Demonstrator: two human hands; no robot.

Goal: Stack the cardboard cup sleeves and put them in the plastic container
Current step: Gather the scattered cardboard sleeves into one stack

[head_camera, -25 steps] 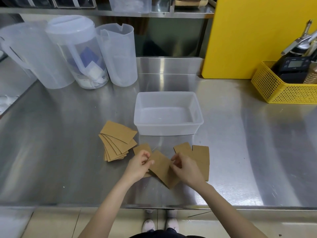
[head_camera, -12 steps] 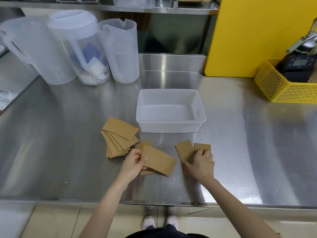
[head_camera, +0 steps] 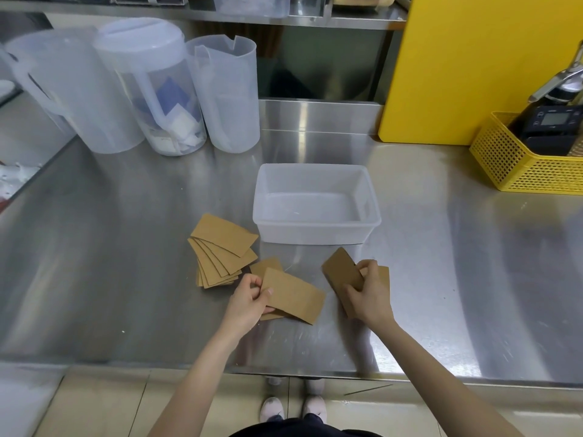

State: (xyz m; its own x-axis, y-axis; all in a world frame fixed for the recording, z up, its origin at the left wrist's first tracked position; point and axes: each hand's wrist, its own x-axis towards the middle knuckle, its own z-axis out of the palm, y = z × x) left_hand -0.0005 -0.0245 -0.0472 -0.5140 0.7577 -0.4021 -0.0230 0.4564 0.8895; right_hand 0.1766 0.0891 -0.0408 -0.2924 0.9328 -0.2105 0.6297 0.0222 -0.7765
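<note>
A clear plastic container (head_camera: 316,230) stands empty in the middle of the steel counter. To its left lies a fanned pile of brown cardboard sleeves (head_camera: 222,250). My left hand (head_camera: 249,299) pinches the left edge of a flat sleeve (head_camera: 295,294) that lies over two more sleeves in front of the container. My right hand (head_camera: 367,294) grips another sleeve (head_camera: 342,271) and tilts it up off the counter, with one more sleeve (head_camera: 383,274) partly hidden beneath that hand.
Three translucent pitchers (head_camera: 148,89) stand at the back left. A yellow board (head_camera: 473,58) leans at the back right, beside a yellow basket (head_camera: 517,165) holding a scale and tools. The counter's front edge (head_camera: 315,373) runs just below my forearms.
My right hand left the sleeve that both hands held, moved right, pressed on the right-hand sleeves and has now lifted one. My left hand stayed on the middle sleeve.
</note>
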